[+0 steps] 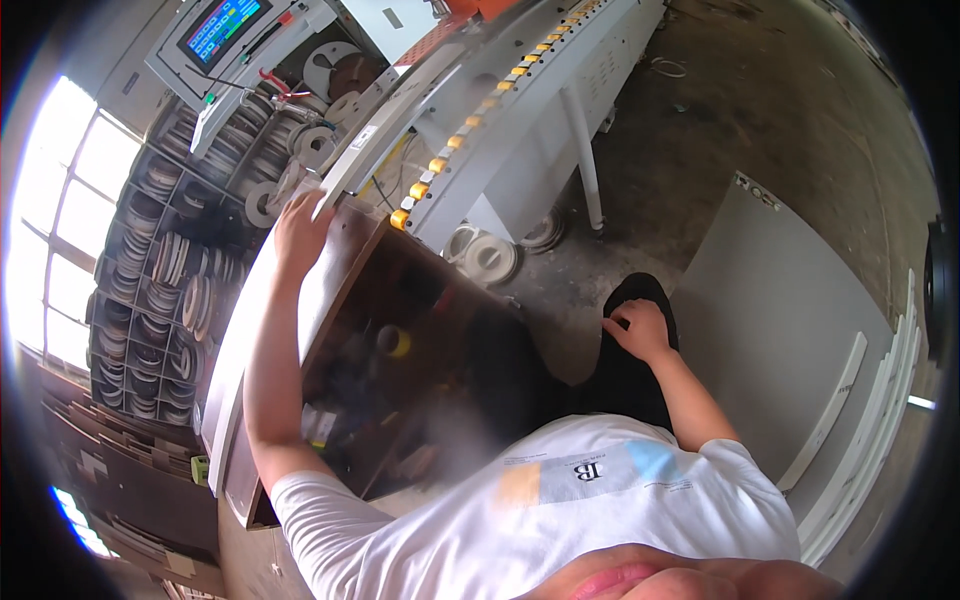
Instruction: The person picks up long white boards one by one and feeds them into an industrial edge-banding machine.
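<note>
My left hand [300,238] is at the upper end of a long white board [243,385], where it meets the feed rail of a grey machine [545,140]. Its fingers bend over the board's edge, and their tips are partly hidden. The board runs on edge along the left side of a brown cabinet [345,265]. My right hand [640,328] hangs low by my dark trouser leg and shoe, fingers loosely bent and thumb apart, with nothing visible in it.
Yellow rollers [437,165] line the machine's side, and a control screen [222,32] stands at upper left. Shelves of edge-banding rolls [150,290] fill the left. More rolls [490,260] lie under the machine. A large grey panel [770,290] and white strips [880,400] are at right.
</note>
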Demonstrator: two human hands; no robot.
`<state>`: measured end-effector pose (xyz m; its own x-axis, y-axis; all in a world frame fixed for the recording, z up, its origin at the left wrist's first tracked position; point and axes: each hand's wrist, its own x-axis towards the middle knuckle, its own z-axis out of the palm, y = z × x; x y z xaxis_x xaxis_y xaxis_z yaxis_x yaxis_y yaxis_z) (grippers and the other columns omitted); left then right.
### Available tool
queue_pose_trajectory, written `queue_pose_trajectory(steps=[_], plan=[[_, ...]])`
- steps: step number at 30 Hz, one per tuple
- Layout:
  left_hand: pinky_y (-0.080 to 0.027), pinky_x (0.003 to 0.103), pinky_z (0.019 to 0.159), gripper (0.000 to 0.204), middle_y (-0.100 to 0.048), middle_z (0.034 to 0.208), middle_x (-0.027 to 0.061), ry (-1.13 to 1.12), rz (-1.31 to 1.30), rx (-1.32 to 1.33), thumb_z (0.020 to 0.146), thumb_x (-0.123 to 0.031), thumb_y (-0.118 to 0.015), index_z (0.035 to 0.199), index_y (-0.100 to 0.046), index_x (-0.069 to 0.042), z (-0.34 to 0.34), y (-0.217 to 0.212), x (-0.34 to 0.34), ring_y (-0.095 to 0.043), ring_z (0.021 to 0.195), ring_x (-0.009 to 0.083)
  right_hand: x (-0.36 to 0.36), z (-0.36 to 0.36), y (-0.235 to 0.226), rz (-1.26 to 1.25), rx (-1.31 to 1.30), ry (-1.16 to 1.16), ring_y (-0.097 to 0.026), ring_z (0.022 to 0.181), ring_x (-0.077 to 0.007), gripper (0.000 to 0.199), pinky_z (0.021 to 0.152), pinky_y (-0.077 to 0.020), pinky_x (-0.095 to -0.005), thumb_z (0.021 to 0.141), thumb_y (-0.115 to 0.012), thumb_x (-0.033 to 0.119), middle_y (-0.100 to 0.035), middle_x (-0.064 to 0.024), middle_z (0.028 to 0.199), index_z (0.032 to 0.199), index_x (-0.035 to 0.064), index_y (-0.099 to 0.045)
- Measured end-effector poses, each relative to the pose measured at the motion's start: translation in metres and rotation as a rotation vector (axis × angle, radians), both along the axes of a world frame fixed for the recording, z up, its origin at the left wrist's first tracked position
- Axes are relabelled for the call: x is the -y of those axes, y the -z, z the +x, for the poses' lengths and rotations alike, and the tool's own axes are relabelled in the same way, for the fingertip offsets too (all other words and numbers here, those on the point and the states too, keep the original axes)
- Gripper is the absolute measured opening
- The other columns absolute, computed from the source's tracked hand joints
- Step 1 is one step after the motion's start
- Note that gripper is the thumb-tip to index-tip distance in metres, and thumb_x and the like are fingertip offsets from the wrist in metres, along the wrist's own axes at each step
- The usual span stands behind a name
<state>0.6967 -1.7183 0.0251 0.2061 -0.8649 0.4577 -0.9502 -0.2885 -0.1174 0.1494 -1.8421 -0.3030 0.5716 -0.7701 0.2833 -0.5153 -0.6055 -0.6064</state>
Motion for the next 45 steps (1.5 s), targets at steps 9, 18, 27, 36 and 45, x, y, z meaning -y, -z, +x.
queue_pose_trajectory(steps=[9,18,27,36,45], plan=[[-0.057,0.047,0.097,0.022,-0.075,0.118,0.0067,-0.091,0.023,0.143,0.095,-0.027,-0.065,0.105,-0.08,-0.014,0.011,0.015,0.135,-0.068,0.115,0.033,-0.005,-0.005,0.015,-0.033,-0.037,-0.042,-0.07,0.094,-0.0296,0.02,0.102,-0.047,-0.0446,0.087,-0.08,0.032,-0.076,-0.0048,0.087,0.081,0.0135,-0.078],[-0.059,0.048,0.089,0.032,-0.078,0.112,0.0044,-0.216,-0.025,0.049,0.098,-0.042,-0.059,0.105,-0.081,-0.019,0.019,0.012,0.159,-0.074,0.105,0.033,0.007,0.005,0.004,0.006,-0.008,0.015,-0.069,0.088,-0.0278,0.021,0.097,-0.0461,-0.0422,0.086,-0.081,0.033,-0.074,-0.0024,0.081,0.078,0.0146,-0.076],[-0.057,0.045,0.095,0.033,-0.077,0.123,0.0,-0.309,-0.001,0.04,0.099,-0.042,-0.059,0.114,-0.082,-0.025,0.012,0.006,0.162,-0.072,0.116,0.0301,0.014,0.011,0.003,0.072,-0.031,0.044,-0.069,0.083,-0.0268,0.023,0.097,-0.0461,-0.0414,0.088,-0.081,0.033,-0.073,-0.0029,0.079,0.076,0.0137,-0.076],[-0.057,0.047,0.1,0.04,-0.074,0.131,0.002,-0.341,0.037,0.06,0.098,-0.049,-0.058,0.121,-0.081,-0.025,0.014,0.001,0.168,-0.07,0.122,0.0305,0.023,0.011,0.013,0.063,0.001,0.067,-0.069,0.078,-0.0255,0.022,0.091,-0.0472,-0.041,0.085,-0.083,0.033,-0.072,-0.0007,0.075,0.074,0.0148,-0.076],[-0.056,0.047,0.101,0.041,-0.072,0.134,0.0034,-0.329,0.063,0.098,0.1,-0.053,-0.058,0.12,-0.08,-0.024,0.02,0.005,0.176,-0.068,0.125,0.0325,0.02,0.005,0.012,0.063,-0.009,0.074,-0.069,0.079,-0.0244,0.022,0.092,-0.0475,-0.0409,0.086,-0.082,0.032,-0.072,-0.0012,0.075,0.074,0.0141,-0.076]])
